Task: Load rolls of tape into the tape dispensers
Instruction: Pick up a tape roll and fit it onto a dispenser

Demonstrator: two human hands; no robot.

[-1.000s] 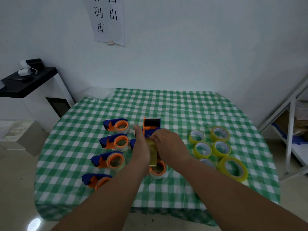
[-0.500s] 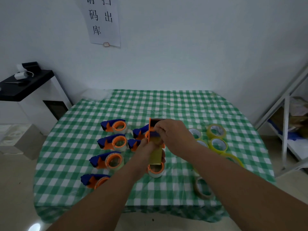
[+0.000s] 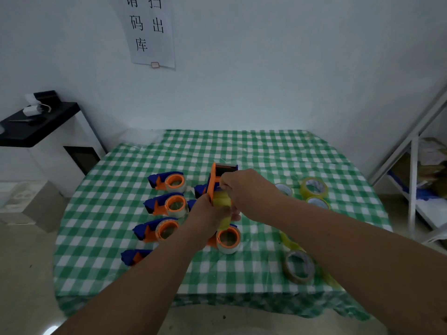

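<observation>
While both hands grip as before, left hand holds the tape roll and right hand pinches the dispenser, now raised slightly.

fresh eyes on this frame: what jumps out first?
Both hands meet over the table's middle: the left hand grips an orange and blue tape dispenser with a yellow tape roll in it, and the right hand pinches near its top. Left of them on the green checked tablecloth lies a column of loaded dispensers; loose yellow rolls lie to the right.
</observation>
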